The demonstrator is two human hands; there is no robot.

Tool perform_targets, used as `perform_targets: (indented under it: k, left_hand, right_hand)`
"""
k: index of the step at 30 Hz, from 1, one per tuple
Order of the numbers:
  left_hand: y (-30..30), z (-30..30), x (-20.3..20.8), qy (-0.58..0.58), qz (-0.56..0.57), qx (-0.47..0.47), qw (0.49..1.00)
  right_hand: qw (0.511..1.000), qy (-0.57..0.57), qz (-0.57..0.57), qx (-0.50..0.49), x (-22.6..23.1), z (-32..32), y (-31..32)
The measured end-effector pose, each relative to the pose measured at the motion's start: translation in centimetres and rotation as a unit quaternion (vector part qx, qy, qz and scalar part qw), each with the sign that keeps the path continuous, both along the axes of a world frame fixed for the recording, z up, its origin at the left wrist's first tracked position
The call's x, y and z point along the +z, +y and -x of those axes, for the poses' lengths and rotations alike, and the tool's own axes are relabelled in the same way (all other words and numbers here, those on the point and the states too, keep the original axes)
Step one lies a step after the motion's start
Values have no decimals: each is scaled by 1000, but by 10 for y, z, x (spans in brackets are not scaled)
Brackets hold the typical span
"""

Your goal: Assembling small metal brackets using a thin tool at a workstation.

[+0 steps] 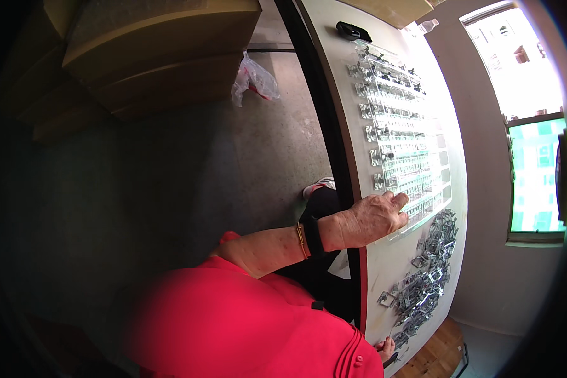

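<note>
Tray [416, 189] edge under left hand [375, 217], fingers curled, grip unclear; press flat, steady, clear of clips [425, 283].

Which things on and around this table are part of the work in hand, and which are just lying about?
In use: left hand, clear compartment tray, pile of metal clips, right hand.

Lying about: black object, plastic bag on the floor, cardboard boxes.
</note>
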State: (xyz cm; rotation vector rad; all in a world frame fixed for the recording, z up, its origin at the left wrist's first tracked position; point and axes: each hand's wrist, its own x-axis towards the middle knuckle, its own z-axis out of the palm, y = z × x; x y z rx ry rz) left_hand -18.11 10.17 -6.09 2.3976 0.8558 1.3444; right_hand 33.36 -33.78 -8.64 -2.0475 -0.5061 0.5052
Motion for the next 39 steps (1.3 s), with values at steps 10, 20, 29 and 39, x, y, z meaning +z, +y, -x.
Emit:
perform_targets:
  k: [10,20,29,39]
  left_hand:
    - [-4,16,16,39,29,-34,998]
    - [42,51,28,19,9,136,990]
    - [100,61,10,-35,41,205,977]
    - [105,79,12,-51,60,211,974]
  right_hand:
    - [1000,-18,3,-3,2,9,2]
    - [999,-4,-22,-39,4,37,10]
    - [996,28,-51,-69,6,57,18]
    - [994,45,-11,-97,29,111,43]
